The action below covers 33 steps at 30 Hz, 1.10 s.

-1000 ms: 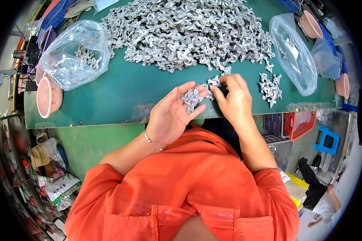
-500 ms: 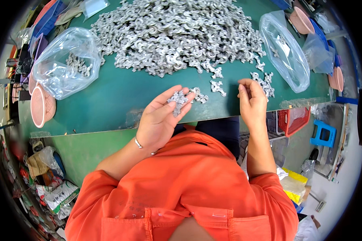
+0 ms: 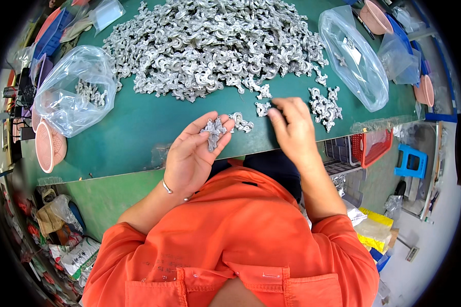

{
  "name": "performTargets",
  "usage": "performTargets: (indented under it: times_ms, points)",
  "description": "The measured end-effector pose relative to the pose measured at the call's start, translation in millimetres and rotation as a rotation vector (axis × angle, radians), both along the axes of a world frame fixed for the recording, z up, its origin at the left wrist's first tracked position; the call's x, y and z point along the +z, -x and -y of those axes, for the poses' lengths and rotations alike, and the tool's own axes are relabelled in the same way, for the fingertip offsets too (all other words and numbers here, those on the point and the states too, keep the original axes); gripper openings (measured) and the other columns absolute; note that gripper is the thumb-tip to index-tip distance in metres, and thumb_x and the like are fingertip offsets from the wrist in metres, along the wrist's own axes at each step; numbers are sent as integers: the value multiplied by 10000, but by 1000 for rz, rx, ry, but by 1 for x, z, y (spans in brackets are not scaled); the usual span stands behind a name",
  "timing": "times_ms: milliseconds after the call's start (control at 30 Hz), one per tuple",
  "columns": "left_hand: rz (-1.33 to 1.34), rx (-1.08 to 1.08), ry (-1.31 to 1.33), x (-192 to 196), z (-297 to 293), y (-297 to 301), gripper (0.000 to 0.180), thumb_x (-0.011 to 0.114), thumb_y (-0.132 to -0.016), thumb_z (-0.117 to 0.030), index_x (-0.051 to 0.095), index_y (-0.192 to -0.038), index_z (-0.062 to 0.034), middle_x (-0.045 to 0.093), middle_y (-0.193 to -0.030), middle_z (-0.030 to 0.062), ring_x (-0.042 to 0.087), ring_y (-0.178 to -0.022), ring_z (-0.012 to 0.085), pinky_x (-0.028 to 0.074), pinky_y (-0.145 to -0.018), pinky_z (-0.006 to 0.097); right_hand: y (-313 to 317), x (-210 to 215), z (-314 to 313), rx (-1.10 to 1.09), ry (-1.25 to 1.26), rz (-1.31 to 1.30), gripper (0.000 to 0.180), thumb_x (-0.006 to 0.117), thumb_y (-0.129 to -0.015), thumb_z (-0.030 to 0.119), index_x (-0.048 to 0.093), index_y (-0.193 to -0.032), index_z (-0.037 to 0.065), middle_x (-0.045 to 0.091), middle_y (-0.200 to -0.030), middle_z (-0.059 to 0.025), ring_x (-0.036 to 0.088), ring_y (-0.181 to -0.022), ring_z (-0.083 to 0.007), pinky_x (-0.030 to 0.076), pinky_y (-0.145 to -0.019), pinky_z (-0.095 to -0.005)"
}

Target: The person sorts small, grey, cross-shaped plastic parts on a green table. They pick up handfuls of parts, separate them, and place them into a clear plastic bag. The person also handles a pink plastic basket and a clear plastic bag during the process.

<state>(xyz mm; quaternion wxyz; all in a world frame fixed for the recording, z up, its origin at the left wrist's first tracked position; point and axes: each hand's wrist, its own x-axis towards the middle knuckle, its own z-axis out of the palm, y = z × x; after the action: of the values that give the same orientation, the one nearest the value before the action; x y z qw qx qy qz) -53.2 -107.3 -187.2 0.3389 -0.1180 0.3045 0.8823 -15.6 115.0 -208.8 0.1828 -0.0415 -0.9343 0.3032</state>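
Observation:
My left hand (image 3: 189, 151) is turned palm up, with its fingers curled and the thumb over several small grey metal castings (image 3: 213, 134). Just right of those fingertips, a few more castings (image 3: 242, 123) lie on the green table. My right hand (image 3: 295, 130) reaches in over the table from the right, its thumb and forefinger parted at the right end of a single loose casting (image 3: 262, 109). That end is hidden by the fingertips, and the casting still lies on the table. Beyond both hands rises a large heap of the same castings (image 3: 210, 48).
A small cluster of castings (image 3: 325, 108) lies right of my right hand. Clear plastic bags stand at left (image 3: 77, 92) and right (image 3: 353, 61), with some castings in the left one. A pink basket (image 3: 50, 147) sits at the table's left edge. Below right are a red crate (image 3: 376, 148) and a blue stool (image 3: 411, 161).
My right hand has moved left, from beside the right-hand cluster to the single loose casting. My left hand keeps its castings. The whole view has shifted slightly.

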Motion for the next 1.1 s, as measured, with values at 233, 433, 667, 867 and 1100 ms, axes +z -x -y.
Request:
performTargets:
  times_ms: [233, 433, 667, 867, 1100]
  points:
    - [-9, 15, 26, 0, 2, 0, 346, 397, -900, 4, 427, -1241, 52, 479, -1272, 221, 479, -1207, 339, 427, -1018, 398, -4, -4, -4, -2, 553, 232, 231, 725, -738, 31, 563, -902, 19, 594, -707, -32, 550, -583, -107, 471, -544, -236]
    - [-14, 17, 1, 3, 4, 0, 340, 398, -903, 5, 430, -1239, 53, 492, -1261, 217, 486, -1201, 333, 435, -1011, 398, 32, 21, -88, -621, 638, -356, 373, 603, -872, 155, 474, -1156, -49, 561, -1047, -154, 568, -831, -166, 482, -705, -268]
    - [-8, 3, -20, 2, 3, 2, 338, 405, -902, 7, 441, -1235, 48, 495, -1262, 214, 496, -1193, 326, 440, -1006, 396, 34, 6, 4, 50, -65, -128, 160, 691, -751, 126, 619, -863, 37, 586, -864, -111, 564, -868, -300, 469, -762, -378]
    - [-16, 25, 17, 1, 10, 3, 337, 415, -902, 1, 441, -1235, 47, 495, -1261, 214, 502, -1186, 318, 446, -1000, 393, 23, 2, -30, 234, 19, -56, 364, 487, -654, -170, 618, -920, 42, 594, -1026, -127, 561, -960, -326, 454, -834, -386]
    - [13, -23, -25, -5, 3, 3, 334, 421, -900, 4, 442, -1231, 49, 498, -1258, 215, 506, -1183, 316, 450, -998, 388, 2, 5, -25, 3, -28, -61, 159, 607, -771, -11, 584, -928, -7, 560, -938, -163, 556, -866, -336, 456, -773, -405]
